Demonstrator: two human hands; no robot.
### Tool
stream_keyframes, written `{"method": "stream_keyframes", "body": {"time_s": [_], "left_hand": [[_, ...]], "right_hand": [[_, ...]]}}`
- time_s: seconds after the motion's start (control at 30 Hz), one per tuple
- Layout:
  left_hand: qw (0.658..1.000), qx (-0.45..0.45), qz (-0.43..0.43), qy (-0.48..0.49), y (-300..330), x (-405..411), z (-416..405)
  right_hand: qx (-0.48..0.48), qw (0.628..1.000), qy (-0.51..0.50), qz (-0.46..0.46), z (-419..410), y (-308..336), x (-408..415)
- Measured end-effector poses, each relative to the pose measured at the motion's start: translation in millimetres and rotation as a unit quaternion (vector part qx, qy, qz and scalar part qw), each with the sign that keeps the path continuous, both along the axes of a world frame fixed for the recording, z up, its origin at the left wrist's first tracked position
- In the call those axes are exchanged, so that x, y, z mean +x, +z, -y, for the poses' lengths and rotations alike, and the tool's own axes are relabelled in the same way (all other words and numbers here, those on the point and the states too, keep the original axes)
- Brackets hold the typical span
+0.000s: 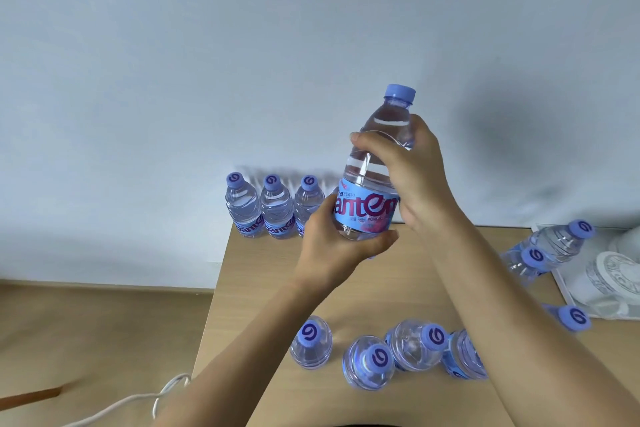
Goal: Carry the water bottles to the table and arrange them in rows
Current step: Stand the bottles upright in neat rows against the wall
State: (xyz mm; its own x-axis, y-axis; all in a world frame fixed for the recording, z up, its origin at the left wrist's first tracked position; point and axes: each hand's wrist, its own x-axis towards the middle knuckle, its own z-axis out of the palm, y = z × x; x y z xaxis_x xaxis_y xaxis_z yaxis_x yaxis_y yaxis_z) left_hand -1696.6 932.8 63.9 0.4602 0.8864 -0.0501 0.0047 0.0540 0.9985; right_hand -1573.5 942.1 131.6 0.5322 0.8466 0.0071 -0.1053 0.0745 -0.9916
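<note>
A water bottle (372, 170) is hanging upright above the table (398, 291), between both hands and held by both. The right hand (412, 177) is wrapping its fingers around the bottle's clear shoulder, while the left hand (332, 246) is cupping and gripping the base under the blue label. Three bottles (275, 206) are standing in a row at the table's far left corner against the wall (207, 62); bare tabletop is lying beside that row, under the held bottle. More bottles (391, 350) are standing along the near edge, and others (543, 253) are clustering near a white tray (568, 291) on the right.
</note>
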Motion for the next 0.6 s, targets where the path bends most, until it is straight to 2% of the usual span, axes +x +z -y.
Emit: {"method": "stream_keyframes", "body": {"time_s": [0.37, 0.47, 0.6], "left_hand": [[0.983, -0.093, 0.104, -0.12, 2, -8, -9], [0.982, -0.096, 0.086, -0.138, 2, -10, -13], [0.992, -0.07, 0.052, -0.089, 2, -9, -10]], "right_hand": [[0.054, 0.992, 0.108, -0.041, 1, 12, 11], [0.073, 0.986, 0.148, -0.023, 1, 11, 13], [0.057, 0.986, 0.157, 0.005, 0, 10, 15]]}}
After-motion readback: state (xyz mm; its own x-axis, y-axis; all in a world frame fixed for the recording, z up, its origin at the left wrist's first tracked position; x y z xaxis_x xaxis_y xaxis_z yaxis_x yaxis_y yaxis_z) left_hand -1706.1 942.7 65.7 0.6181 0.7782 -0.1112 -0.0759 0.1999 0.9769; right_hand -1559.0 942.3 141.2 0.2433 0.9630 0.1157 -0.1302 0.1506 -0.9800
